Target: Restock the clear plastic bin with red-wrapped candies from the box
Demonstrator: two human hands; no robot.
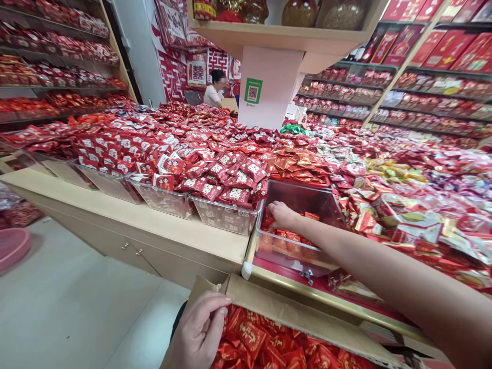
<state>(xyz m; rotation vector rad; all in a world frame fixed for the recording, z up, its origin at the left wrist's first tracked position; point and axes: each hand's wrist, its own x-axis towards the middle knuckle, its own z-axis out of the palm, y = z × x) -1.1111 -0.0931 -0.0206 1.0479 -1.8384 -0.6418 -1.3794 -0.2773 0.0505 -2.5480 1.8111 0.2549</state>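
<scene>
My left hand [200, 330] grips the flap of a cardboard box [292, 312] at the bottom, fingers curled over its edge. The box holds several red and gold sweet packets [261, 346]. My right arm stretches forward and my right hand [280, 214] reaches down into a clear plastic bin [298, 197] on the counter. Its fingers are bent down among a thin layer of red packets [294, 238] at the bin's bottom. Whether it holds any packet is hidden.
Neighbouring clear bins [225, 215] are heaped with red wrapped sweets along a pale wooden counter [126, 212]. Shelves of red goods line both walls. A white pillar [269, 87] stands mid-display, and a person [215, 89] sits behind. Pale floor lies to the left with a pink basin [11, 246].
</scene>
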